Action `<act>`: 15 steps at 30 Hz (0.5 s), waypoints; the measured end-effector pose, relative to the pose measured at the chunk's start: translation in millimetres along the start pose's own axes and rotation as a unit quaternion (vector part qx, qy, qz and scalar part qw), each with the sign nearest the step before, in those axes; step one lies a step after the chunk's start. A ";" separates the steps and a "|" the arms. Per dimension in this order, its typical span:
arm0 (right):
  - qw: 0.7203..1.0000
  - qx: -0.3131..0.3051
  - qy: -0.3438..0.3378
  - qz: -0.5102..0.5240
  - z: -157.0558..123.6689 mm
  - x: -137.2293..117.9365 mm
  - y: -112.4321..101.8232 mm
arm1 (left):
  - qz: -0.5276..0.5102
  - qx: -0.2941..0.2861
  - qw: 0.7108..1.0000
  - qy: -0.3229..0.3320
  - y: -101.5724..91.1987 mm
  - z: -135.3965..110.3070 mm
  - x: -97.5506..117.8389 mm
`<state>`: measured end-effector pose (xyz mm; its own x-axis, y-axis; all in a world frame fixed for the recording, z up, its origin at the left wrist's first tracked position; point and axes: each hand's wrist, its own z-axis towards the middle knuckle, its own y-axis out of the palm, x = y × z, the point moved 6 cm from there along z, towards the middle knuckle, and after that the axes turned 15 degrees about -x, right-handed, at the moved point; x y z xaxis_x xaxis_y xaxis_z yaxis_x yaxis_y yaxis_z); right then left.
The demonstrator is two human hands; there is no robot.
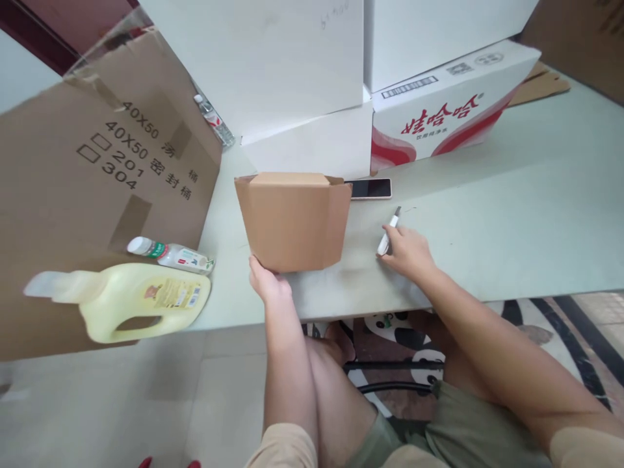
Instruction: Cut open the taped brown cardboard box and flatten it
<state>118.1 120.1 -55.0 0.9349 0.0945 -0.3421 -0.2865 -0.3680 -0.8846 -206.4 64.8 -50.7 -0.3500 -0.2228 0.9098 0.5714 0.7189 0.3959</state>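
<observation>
A small brown cardboard box (298,224) with its top flaps partly raised is tilted above the pale table. Its lower left corner is in the grip of my left hand (270,281), whose fingers are mostly hidden behind it. To the right, my right hand (409,252) is closed on a white utility knife (389,235), with the grey tip pointing away from me. Hand and knife are low over the tabletop, apart from the box. Behind the box's right edge lies a phone (373,189), partly covered by it.
A large printed carton (160,214) stands at the left, with a yellow jug (141,302) and a labelled bottle (173,255) before it. Another bottle (214,121) lies farther back. White boxes (307,146) and a red-and-white carton (439,123) line the back of the table (526,214).
</observation>
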 end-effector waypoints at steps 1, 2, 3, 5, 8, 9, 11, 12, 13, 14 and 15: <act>1.000 -0.002 0.012 -0.016 -0.8 -0.5 -1.6 | -0.002 -0.017 1.000 0.025 3.9 -1.1 2.9; 0.999 -0.003 0.022 -0.028 -1.5 -0.7 -3.4 | -0.005 -0.036 0.998 0.053 7.8 -2.3 6.0; 0.999 -0.005 0.032 -0.038 -2.2 -0.1 -4.9 | -0.006 -0.053 0.995 0.080 11.5 -3.4 9.0; 0.997 -0.013 0.049 -0.052 -3.1 2.5 -6.5 | 0.002 -0.077 0.990 0.121 16.8 -5.0 13.7; 0.996 -0.022 0.062 -0.060 -4.7 8.6 -6.5 | 0.020 -0.084 0.985 0.152 20.4 -5.6 17.8; 0.996 -0.025 0.063 -0.062 -5.2 10.7 -6.1 | 0.023 -0.081 0.984 0.155 20.7 -5.5 18.5; 0.996 -0.030 0.060 -0.062 -5.8 14.5 -5.0 | 0.021 -0.076 0.985 0.153 21.1 -5.0 18.9; 0.996 -0.030 0.058 -0.059 -5.9 16.1 -4.9 | 0.019 -0.076 0.986 0.149 21.1 -4.7 18.7; 0.997 -0.026 0.056 -0.054 -5.8 17.5 -5.2 | 0.019 -0.075 0.987 0.144 20.9 -4.1 18.1; 0.997 -0.019 0.053 -0.047 -5.6 18.5 -5.9 | 0.021 -0.074 0.987 0.139 20.5 -3.4 17.2; 0.998 -0.012 0.049 -0.038 -5.2 19.1 -6.9 | 0.024 -0.073 0.988 0.134 19.8 -2.6 16.1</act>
<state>139.0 119.6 -53.8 0.9701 0.0316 -0.2406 -0.2104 -0.3848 -0.8987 -198.8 73.8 -27.9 -0.1216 -0.3717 0.9203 0.6910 0.6340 0.3474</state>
